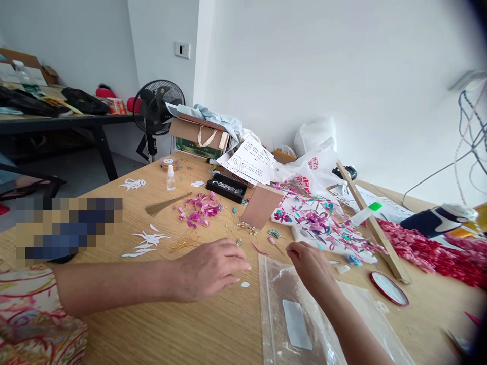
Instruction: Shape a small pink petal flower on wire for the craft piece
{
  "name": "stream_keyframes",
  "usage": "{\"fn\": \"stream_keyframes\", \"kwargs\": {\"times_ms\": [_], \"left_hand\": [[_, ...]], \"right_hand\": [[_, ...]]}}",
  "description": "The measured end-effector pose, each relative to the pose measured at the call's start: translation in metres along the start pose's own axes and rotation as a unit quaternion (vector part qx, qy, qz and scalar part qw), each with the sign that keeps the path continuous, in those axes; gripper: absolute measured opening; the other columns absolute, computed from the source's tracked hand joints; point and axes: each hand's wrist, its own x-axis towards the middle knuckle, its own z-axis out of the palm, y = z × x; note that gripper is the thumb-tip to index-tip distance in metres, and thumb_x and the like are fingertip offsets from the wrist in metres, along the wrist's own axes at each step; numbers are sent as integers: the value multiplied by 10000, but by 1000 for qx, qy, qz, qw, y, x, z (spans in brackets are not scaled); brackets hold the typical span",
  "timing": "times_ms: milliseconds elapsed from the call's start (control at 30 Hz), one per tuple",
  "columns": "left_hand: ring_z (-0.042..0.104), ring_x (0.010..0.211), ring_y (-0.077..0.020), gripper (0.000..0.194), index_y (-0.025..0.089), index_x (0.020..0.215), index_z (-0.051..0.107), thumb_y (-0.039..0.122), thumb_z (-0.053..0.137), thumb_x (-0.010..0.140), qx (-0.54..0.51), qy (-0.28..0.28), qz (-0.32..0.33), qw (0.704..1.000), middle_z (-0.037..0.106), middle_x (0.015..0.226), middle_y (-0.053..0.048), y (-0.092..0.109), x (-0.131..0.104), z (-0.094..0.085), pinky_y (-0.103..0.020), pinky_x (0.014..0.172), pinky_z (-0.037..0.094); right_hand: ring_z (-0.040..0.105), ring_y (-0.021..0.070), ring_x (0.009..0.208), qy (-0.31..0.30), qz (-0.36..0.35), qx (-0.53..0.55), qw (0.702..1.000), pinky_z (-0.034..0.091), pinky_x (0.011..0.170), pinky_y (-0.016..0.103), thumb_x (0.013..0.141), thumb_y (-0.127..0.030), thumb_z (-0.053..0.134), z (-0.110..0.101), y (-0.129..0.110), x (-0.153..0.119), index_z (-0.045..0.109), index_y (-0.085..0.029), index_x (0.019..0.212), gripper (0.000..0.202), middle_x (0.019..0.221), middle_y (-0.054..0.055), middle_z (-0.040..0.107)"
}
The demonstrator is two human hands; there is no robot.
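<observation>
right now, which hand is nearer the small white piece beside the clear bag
Left. The left hand is just beside the small white piece; the right hand is farther off, over the clear bag.

Two hands, the left hand (213,269) and the right hand (312,271), show; one zip bag (274,329) lies at the near edge of the tabletop (175,334); three white petal clusters (134,183) lie between its left and far edges; one magenta petal heap (201,209), one spray bottle (171,178), one black tray (226,188) and one wooden board (262,207) stand toward the far edge; one wooden bar (370,223) and one red-rimmed disc (388,288) lie toward the right.
</observation>
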Motion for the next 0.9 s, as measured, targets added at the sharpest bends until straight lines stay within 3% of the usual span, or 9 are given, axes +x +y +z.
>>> {"fn": "stream_keyframes", "kwargs": {"times_ms": [167, 333, 500, 667, 900], "left_hand": [[410, 1008, -213, 299, 144, 1050, 474, 213, 499, 760, 120, -9, 71, 990, 523, 1024, -93, -10, 35, 6, -326, 894, 295], [408, 1010, -229, 323, 116, 1038, 461, 261, 519, 755, 204, -29, 61, 977, 513, 1022, -111, -32, 70, 29, -322, 863, 315], [415, 1045, -216, 434, 115, 1148, 385, 325, 479, 780, 203, -54, 21, 977, 477, 1113, -113, -50, 97, 50, -316, 856, 327], [385, 1096, -225, 441, 141, 1148, 389, 356, 481, 774, 178, -70, -1, 982, 446, 1171, -112, -56, 111, 59, -332, 867, 315], [393, 1087, -232, 465, 160, 1169, 374, 374, 479, 769, 164, -107, -27, 980, 453, 1174, -105, -56, 113, 56, -334, 840, 320]], "right_hand": [[570, 148, 746, -3, -21, 0, 1000, 300, 546, 216, 804, -196, 385, 3, -6, 1, 626, -203, 796, 241, 835, 38, 617], [585, 142, 756, -10, -30, -4, 999, 327, 573, 212, 807, -172, 391, 10, -5, 3, 635, -203, 842, 248, 872, 48, 617], [584, 150, 789, -11, -40, -2, 999, 349, 609, 213, 804, -138, 373, 15, -1, 4, 633, -183, 810, 263, 872, 61, 615], [580, 149, 804, -14, -46, 9, 999, 361, 627, 217, 801, -124, 354, 19, 0, 7, 628, -184, 797, 281, 890, 62, 614], [573, 142, 832, -27, -54, 25, 998, 362, 652, 211, 793, -98, 335, 23, 2, 12, 621, -193, 871, 311, 903, 51, 617]]}}
